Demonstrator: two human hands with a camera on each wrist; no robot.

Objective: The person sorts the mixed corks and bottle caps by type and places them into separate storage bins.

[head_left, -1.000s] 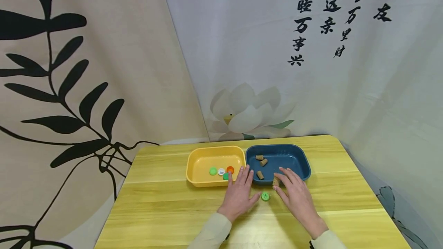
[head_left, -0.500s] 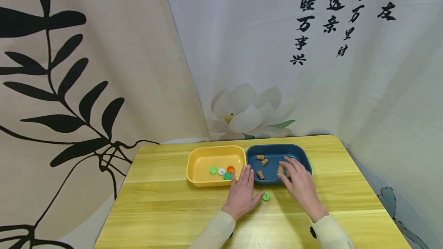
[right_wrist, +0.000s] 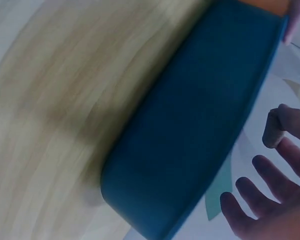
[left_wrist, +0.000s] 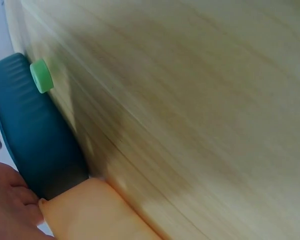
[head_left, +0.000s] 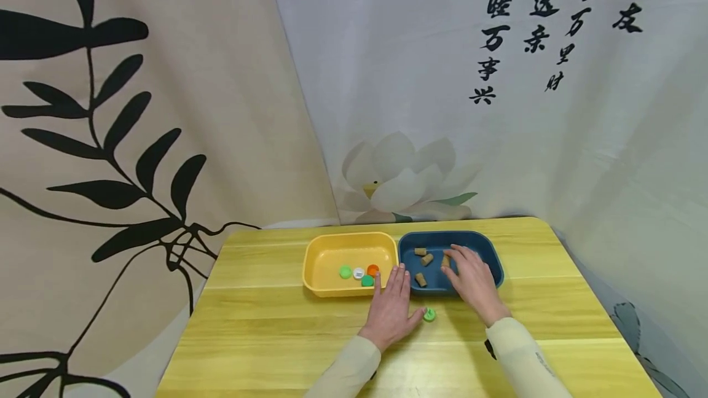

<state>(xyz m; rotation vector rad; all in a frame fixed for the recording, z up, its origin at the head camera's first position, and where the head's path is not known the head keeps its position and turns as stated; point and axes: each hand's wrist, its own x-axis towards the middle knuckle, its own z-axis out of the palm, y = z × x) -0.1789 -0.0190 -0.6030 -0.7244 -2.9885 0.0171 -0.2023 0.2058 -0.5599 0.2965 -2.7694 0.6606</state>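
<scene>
My right hand (head_left: pixel 474 281) is over the blue tray (head_left: pixel 492 250), pinching a cork (head_left: pixel 445 260) between thumb and forefinger. In the right wrist view the pinched cork (right_wrist: pixel 273 131) shows above the tray's rim, with the other fingers spread apart. Three more corks (head_left: pixel 421 279) lie on the left side of that tray. My left hand (head_left: pixel 390 311) has straight fingers, their tips at the meeting edges of the blue tray and the yellow tray (head_left: pixel 315 287). Its thumb reaches to a light green bottle cap (head_left: pixel 429 314) on the table, perhaps touching it.
Several bottle caps lie in the yellow tray, among them an orange cap (head_left: pixel 373 270), a white cap (head_left: pixel 358 273) and a dark green cap (head_left: pixel 367 280). Both trays stand side by side on a wooden table (head_left: pixel 265 336). Printed curtains (head_left: pixel 398 78) hang behind it.
My right hand has carried the cork from the blue tray's front rim inward, farther over the tray. The left hand has stayed nearly in place beside the trays.
</scene>
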